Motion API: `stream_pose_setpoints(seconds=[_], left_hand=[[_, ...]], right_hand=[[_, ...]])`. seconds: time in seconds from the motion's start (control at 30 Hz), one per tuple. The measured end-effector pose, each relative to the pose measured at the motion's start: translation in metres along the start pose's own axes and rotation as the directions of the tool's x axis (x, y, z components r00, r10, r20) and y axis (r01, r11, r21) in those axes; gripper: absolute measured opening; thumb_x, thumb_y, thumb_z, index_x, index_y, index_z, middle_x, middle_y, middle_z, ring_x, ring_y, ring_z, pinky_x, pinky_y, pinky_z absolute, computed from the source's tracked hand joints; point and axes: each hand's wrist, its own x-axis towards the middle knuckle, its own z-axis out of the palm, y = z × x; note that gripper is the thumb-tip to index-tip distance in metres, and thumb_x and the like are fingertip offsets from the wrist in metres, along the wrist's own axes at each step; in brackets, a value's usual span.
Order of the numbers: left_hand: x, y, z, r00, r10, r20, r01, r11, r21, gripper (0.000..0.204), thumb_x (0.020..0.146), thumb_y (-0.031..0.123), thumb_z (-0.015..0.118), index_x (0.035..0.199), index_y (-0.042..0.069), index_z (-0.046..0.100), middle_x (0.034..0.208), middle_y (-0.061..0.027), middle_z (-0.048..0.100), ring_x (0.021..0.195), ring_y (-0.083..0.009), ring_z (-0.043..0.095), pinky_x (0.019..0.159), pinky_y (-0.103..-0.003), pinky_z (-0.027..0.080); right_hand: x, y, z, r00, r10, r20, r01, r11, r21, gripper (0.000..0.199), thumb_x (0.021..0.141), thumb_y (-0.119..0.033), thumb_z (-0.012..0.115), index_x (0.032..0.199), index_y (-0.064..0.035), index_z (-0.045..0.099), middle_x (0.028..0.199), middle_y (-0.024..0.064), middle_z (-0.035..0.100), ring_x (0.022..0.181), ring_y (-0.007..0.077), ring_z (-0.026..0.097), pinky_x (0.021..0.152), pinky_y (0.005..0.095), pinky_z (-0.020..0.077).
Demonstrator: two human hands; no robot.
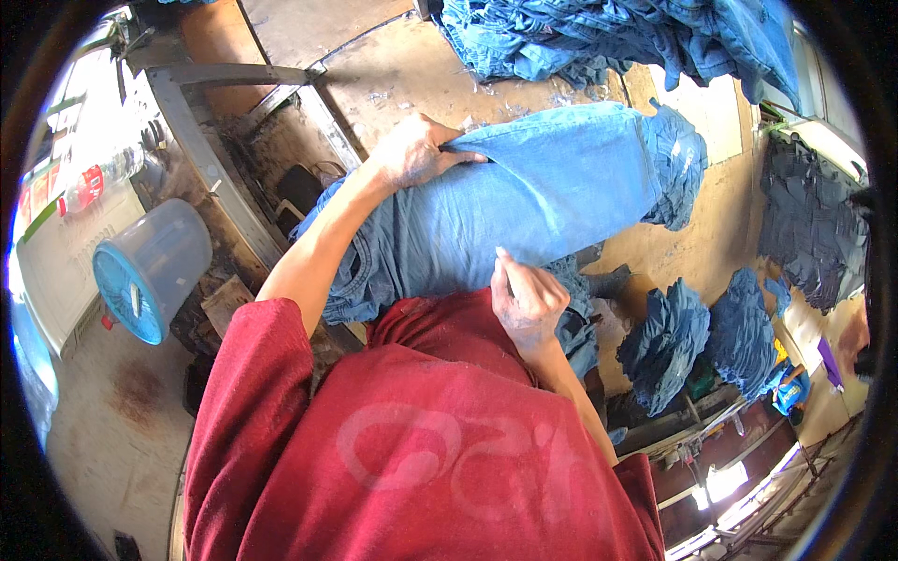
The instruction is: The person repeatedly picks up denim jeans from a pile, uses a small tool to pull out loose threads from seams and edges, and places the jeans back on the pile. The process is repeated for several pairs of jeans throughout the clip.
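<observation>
A light blue pair of jeans [561,178] lies stretched across in front of me, its bunched end reaching to the right. At the upper edge of the cloth, my left hand [416,154] is closed in a pinch on a fold of the denim. My right hand [531,304] is curled closed near the lower edge, close to my red shirt [421,421], with a fingertip towards the denim. What it holds, if anything, is hidden. Crumpled darker denim [351,276] lies by my left forearm.
A big heap of blue denim [608,37] sits at the far side. Denim bundles [664,341] and a dark cloth stack [814,220] are at the right. A metal frame [220,168], a translucent bucket [168,252] and a plastic bottle [103,182] stand at the left.
</observation>
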Motion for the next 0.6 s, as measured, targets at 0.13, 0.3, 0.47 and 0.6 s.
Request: stream_pose_setpoints(seconds=[0.13, 0.3, 0.47, 0.6], left_hand=[[0.000, 0.002, -0.001, 0.999, -0.033, 0.021, 0.034, 0.999, -0.010, 0.048, 0.087, 0.052, 0.083, 0.102, 0.007, 0.084, 0.077, -0.0212, 0.074, 0.067, -0.0362, 0.073, 0.065, -0.042, 0.057], [0.000, 0.005, -0.003, 0.998, -0.057, 0.030, 0.059, 0.996, -0.069, 0.047, 0.087, 0.051, 0.083, 0.101, 0.007, 0.084, 0.078, -0.0202, 0.074, 0.068, -0.0363, 0.073, 0.065, -0.041, 0.058], [0.000, 0.006, -0.004, 1.000, 0.010, 0.005, -0.010, 0.999, -0.035, 0.036, 0.089, 0.041, 0.084, 0.102, 0.007, 0.084, 0.076, -0.0179, 0.075, 0.062, -0.0310, 0.072, 0.063, -0.039, 0.056], [0.000, 0.006, -0.003, 1.000, -0.027, 0.004, 0.027, 0.998, -0.050, 0.036, 0.089, 0.041, 0.084, 0.101, 0.008, 0.085, 0.075, -0.0189, 0.074, 0.061, -0.0320, 0.071, 0.062, -0.039, 0.056]], right_hand=[[0.042, -0.001, 0.022, 1.000, 0.000, 0.006, 0.000, 1.000, -0.009, 0.016, 0.087, -0.004, 0.080, 0.102, -0.0069, 0.080, 0.067, 0.0052, 0.070, 0.053, 0.0211, 0.065, 0.053, 0.0348, 0.0513], [0.060, -0.005, 0.028, 0.999, -0.033, -0.028, 0.030, 0.996, -0.087, 0.012, 0.086, -0.007, 0.081, 0.098, -0.0099, 0.079, 0.066, 0.0038, 0.068, 0.050, 0.0202, 0.063, 0.050, 0.0335, 0.0491], [0.063, -0.006, 0.029, 0.999, -0.045, -0.023, 0.042, 0.992, -0.117, 0.013, 0.086, -0.008, 0.081, 0.097, -0.0121, 0.078, 0.062, 0.0035, 0.065, 0.049, 0.0200, 0.061, 0.049, 0.0340, 0.0481], [0.050, -0.003, 0.025, 0.998, -0.034, 0.060, 0.041, 0.992, -0.123, 0.017, 0.086, -0.009, 0.080, 0.102, -0.0119, 0.078, 0.061, 0.0029, 0.063, 0.050, 0.0203, 0.060, 0.050, 0.0344, 0.0480]])
